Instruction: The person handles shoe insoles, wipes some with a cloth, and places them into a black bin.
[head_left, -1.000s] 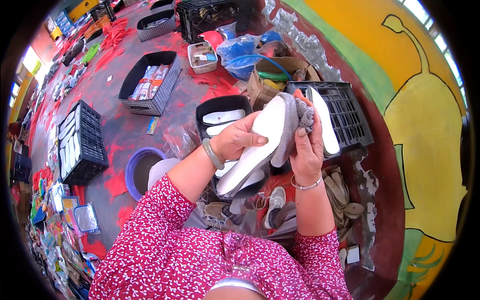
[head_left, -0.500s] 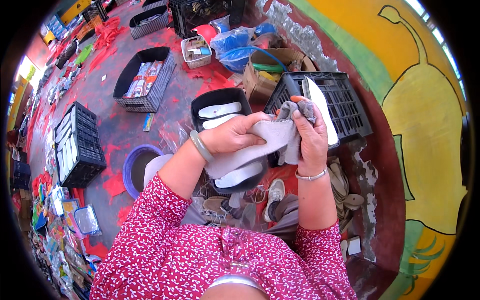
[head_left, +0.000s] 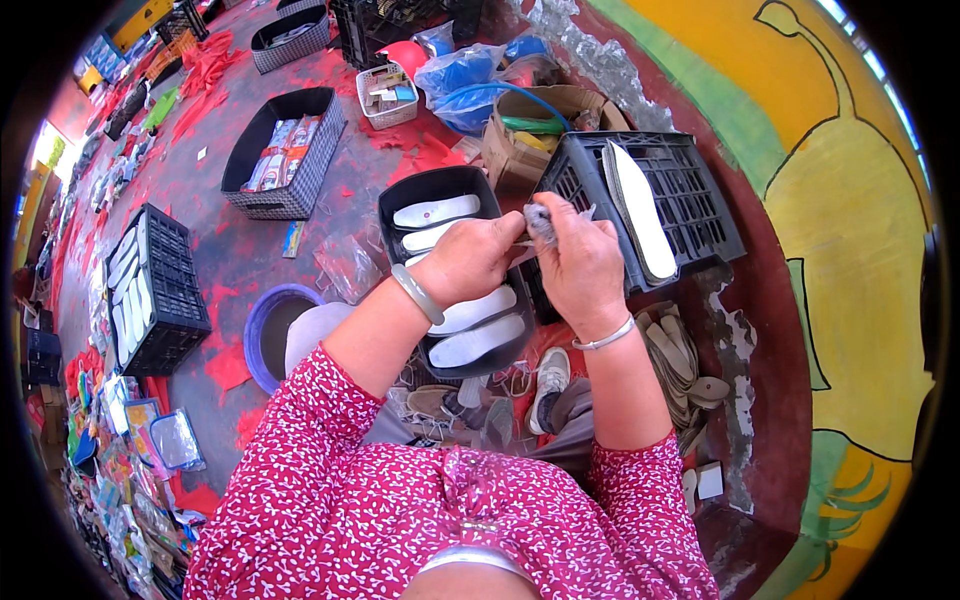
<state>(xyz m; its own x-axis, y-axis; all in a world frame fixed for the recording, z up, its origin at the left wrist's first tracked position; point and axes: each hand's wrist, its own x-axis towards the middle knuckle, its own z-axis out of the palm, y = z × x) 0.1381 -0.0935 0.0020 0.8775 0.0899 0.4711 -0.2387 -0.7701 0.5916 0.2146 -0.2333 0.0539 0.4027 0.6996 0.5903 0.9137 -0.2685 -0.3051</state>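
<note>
My left hand (head_left: 465, 258), with a bangle at the wrist, is closed in a pinch on an insole (head_left: 524, 245), which now shows only as a thin pale edge between my hands. My right hand (head_left: 582, 262) is closed round a bunched grey cloth (head_left: 541, 224), pressed close to the insole. Most of the insole is hidden by my fingers. Below my hands a black bin (head_left: 388, 232) holds several white insoles (head_left: 478, 342) laid side by side. To the right, a stack of white-topped insoles (head_left: 640, 212) lies on an upturned black crate (head_left: 700, 190).
A purple basin (head_left: 262, 340) stands left of my arm. Further left is a black crate of insoles (head_left: 180, 290); a patterned bin (head_left: 290, 205) holds packets. A cardboard box (head_left: 515, 165) sits beyond the bin. Tan soles (head_left: 670, 360) pile by the wall.
My hands have come closer together, my right hand moving left with the cloth. The insole has turned from its broad face to edge-on, uncovering more insoles in the bin.
</note>
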